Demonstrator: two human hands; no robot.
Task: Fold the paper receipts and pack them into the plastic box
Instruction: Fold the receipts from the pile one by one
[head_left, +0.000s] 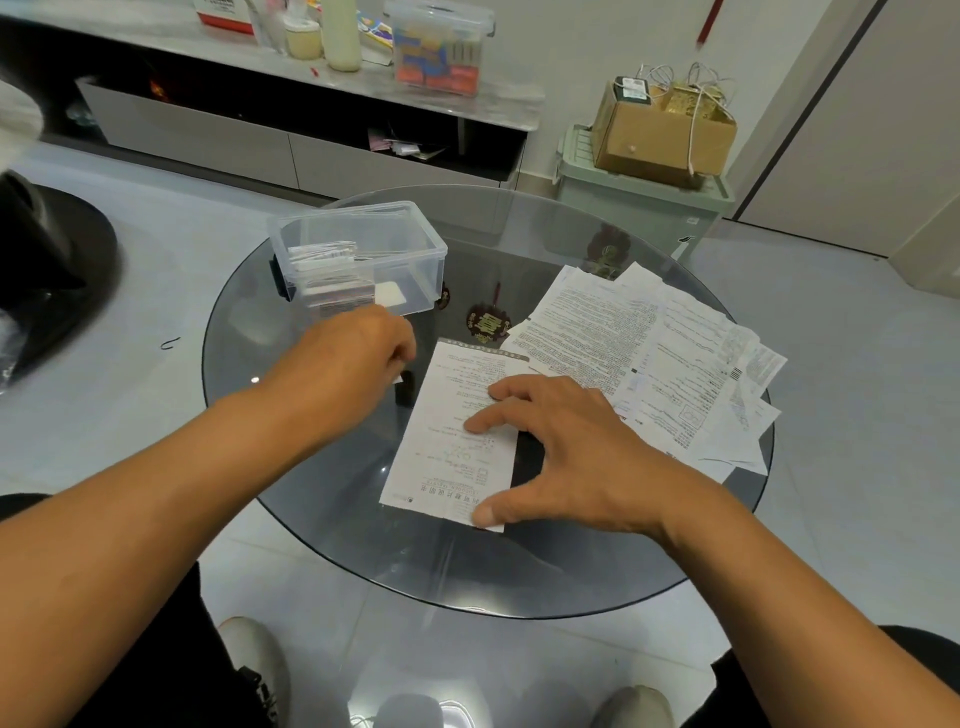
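- A single printed receipt (457, 431) lies flat on the round glass desk (322, 509), just in front of the plastic box and toward the person.
- The right hand (566, 457) rests on this receipt with its fingers (483, 422) spread and nearly straight; the fingertips press the middle of the paper and the thumb presses its near corner. It grips nothing.
- The left hand (358, 358) hangs just in front of the plastic box, to the left of the receipt, with its fingers curled under. A small white corner shows below the knuckles, but I cannot tell whether the fingers pinch it.
- The plastic box (363, 254) is clear, stands open on the far left part of the desk, and has no lid on it.
- Folded papers (332, 280) stand packed together in the left end of the box; a small white slip (390, 295) lies on the box floor beside them.
- A loose pile of receipts (675, 358) is fanned out to the right of the box, on the right side of the desk, overlapping one another and touching the far edge of the single receipt.
- Red and gold ornaments (487, 323) show through the glass between the box and the pile.
- Beyond the box, a low shelf unit (311, 130) carries bottles and a lidded container (439, 49).
- Far right of the box, a cardboard carton (660, 135) sits on a pale green bin (639, 208) on the floor.
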